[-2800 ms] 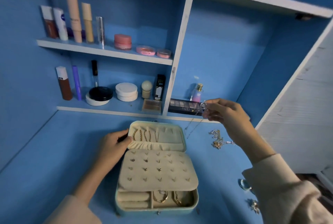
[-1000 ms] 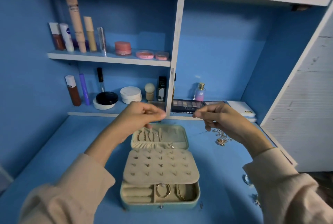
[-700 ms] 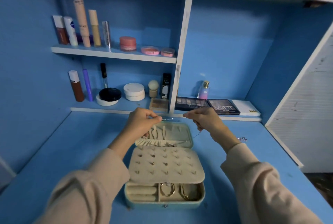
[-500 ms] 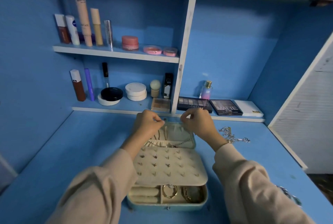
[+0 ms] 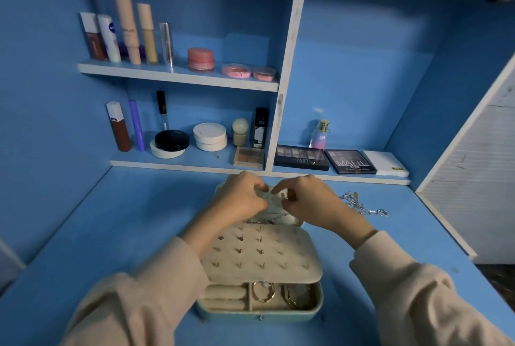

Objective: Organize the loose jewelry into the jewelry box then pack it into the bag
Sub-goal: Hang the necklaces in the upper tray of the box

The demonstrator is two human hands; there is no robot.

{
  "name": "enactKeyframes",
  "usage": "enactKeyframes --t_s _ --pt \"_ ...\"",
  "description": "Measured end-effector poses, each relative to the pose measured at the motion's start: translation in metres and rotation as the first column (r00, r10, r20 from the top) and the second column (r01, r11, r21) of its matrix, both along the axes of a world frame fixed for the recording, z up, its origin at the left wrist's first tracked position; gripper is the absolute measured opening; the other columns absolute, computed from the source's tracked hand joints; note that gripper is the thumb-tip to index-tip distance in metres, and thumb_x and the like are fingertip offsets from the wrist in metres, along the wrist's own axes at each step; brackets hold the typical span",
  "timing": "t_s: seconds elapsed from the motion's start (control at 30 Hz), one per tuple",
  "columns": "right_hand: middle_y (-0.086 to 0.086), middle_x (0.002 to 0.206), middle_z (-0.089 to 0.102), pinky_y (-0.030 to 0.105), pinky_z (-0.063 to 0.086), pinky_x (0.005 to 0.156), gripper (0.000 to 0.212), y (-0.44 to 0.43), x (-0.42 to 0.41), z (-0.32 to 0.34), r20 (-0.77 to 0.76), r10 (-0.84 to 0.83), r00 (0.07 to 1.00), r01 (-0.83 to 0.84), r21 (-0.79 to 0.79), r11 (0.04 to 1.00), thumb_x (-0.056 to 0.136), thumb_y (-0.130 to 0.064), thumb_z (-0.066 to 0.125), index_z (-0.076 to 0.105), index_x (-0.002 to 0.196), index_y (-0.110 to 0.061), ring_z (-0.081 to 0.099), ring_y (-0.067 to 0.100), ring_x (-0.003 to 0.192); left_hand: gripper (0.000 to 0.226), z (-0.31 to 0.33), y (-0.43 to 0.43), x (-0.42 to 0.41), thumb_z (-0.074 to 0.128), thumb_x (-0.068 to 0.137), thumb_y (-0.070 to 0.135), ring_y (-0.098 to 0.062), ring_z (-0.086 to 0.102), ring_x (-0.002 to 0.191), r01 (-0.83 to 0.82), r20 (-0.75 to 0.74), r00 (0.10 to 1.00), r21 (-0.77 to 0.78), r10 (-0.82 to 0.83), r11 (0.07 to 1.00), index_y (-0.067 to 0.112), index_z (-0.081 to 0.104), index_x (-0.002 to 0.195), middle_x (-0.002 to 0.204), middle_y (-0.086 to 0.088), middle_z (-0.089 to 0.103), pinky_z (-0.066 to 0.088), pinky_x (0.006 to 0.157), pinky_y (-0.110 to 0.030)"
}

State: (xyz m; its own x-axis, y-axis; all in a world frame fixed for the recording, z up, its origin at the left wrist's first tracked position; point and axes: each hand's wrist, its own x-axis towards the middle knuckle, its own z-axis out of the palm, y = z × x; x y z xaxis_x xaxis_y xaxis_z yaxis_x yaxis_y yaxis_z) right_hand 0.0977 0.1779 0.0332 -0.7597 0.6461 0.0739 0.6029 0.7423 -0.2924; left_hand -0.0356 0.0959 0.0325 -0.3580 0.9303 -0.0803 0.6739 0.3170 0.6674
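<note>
Gold bangles [image 5: 289, 300] lie in the jewelry box [image 5: 239, 314].

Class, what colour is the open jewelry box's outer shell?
The jewelry box shell is pale mint green, clearest along its front wall in the head view.

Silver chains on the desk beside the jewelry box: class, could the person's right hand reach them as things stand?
Probably yes. The silver chains lie on the desk just right of the right hand, nothing between; though its fingers seem busy pinching something at the jewelry box lid.
</note>
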Motion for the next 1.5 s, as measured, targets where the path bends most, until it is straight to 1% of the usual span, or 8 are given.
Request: enactKeyframes --t_s 0.1,0.23,0.33,0.57,0.8,0.97,1.3,1.5 --pt "-0.004 0.064 0.059 0.019 0.046 0.061 0.030 0.001 -0.003 0.010 -0.265 -0.095 0.960 0.036 -0.217 0.975 0.080 0.002 0.054 0.063 0.104 -0.013 0.054 0.008 0.058 0.033 0.010 0.006 0.003 0.064 0.079 -0.002 -0.026 0.069 0.085 -0.062 0.325 0.945 0.068 0.037 0.996 0.021 0.062 0.101 0.092 -0.011 0.069 0.056 0.083 -0.043" --pt "0.009 0.071 0.069 0.035 0.056 0.071 0.028 -0.001 0.000 0.012 -0.385 -0.147 0.911 -0.036 -0.430 0.902 0.082 0.004 0.057 0.057 0.104 -0.013 0.062 0.020 0.061 0.033 0.022 0.006 0.007 0.051 0.089 -0.007 -0.025 0.067 0.093 -0.044 0.515 0.857 0.072 0.000 0.996 0.017 0.051 0.111 0.105 -0.016 0.066 0.054 0.089 -0.041" --pt "0.007 0.071 0.069 0.031 0.053 0.068 0.025 0.000 0.004 0.005 -0.331 -0.118 0.936 0.007 -0.318 0.948 0.083 0.003 0.056 0.057 0.099 -0.016 0.060 0.016 0.059 0.033 0.016 0.004 0.004 0.043 0.093 -0.005 -0.022 0.063 0.089 0.052 0.482 0.875 0.011 -0.051 0.999 0.018 0.051 0.114 0.110 -0.016 0.064 0.052 0.088 -0.039" --pt "-0.017 0.060 0.053 0.005 0.037 0.054 0.012 -0.007 0.000 0.000 -0.116 0.042 0.992 -0.063 -0.184 0.981 0.080 -0.015 0.070 0.065 0.073 -0.023 0.050 -0.003 0.052 0.041 0.006 0.002 -0.006 0.037 0.086 -0.008 -0.020 0.061 0.099 0.102 0.051 0.993 0.040 -0.104 0.994 0.020 0.066 0.091 0.108 -0.004 0.067 0.051 0.087 -0.032" --pt "-0.014 0.071 0.059 0.003 0.037 0.058 0.014 -0.007 -0.008 0.005 0.047 0.233 0.971 -0.217 -0.222 0.951 0.082 -0.014 0.067 0.075 0.093 -0.018 0.051 -0.007 0.061 0.043 -0.012 -0.011 -0.035 0.046 0.087 -0.009 -0.009 0.063 0.095 -0.180 0.251 0.962 0.302 0.104 0.936 0.031 0.062 0.083 0.093 0.005 0.069 0.049 0.078 -0.023" --pt "-0.019 0.052 0.056 0.010 0.039 0.047 0.005 -0.001 -0.009 0.004 0.027 0.177 0.984 -0.150 -0.413 0.898 0.082 -0.013 0.069 0.071 0.086 -0.015 0.050 -0.009 0.045 0.033 -0.037 -0.032 -0.047 0.051 0.087 -0.005 -0.010 0.057 0.100 -0.359 0.356 0.907 0.372 0.225 0.856 0.026 0.062 0.093 0.101 0.008 0.065 0.040 0.080 -0.013" --pt "-0.013 0.065 0.056 0.004 0.037 0.055 0.014 0.007 -0.003 -0.013 -0.211 -0.107 0.972 0.033 -0.326 0.945 0.082 -0.005 0.066 0.065 0.074 -0.017 0.049 0.000 0.060 0.048 -0.071 -0.038 -0.043 0.059 0.092 0.018 -0.020 0.048 0.125 -0.392 0.411 0.873 0.275 0.261 0.878 0.025 0.045 0.137 0.132 -0.010 0.055 0.038 0.105 -0.041" --pt "-0.014 0.067 0.060 0.003 0.039 0.059 0.013 0.011 -0.002 -0.014 -0.206 -0.111 0.972 0.032 -0.355 0.934 0.082 -0.004 0.064 0.070 0.078 -0.014 0.053 -0.005 0.061 0.053 -0.069 -0.043 -0.043 0.056 0.092 0.006 0.001 0.047 0.114 -0.359 0.470 0.866 0.354 0.167 0.864 0.032 0.044 0.137 0.137 -0.009 0.052 0.042 0.091 -0.023"
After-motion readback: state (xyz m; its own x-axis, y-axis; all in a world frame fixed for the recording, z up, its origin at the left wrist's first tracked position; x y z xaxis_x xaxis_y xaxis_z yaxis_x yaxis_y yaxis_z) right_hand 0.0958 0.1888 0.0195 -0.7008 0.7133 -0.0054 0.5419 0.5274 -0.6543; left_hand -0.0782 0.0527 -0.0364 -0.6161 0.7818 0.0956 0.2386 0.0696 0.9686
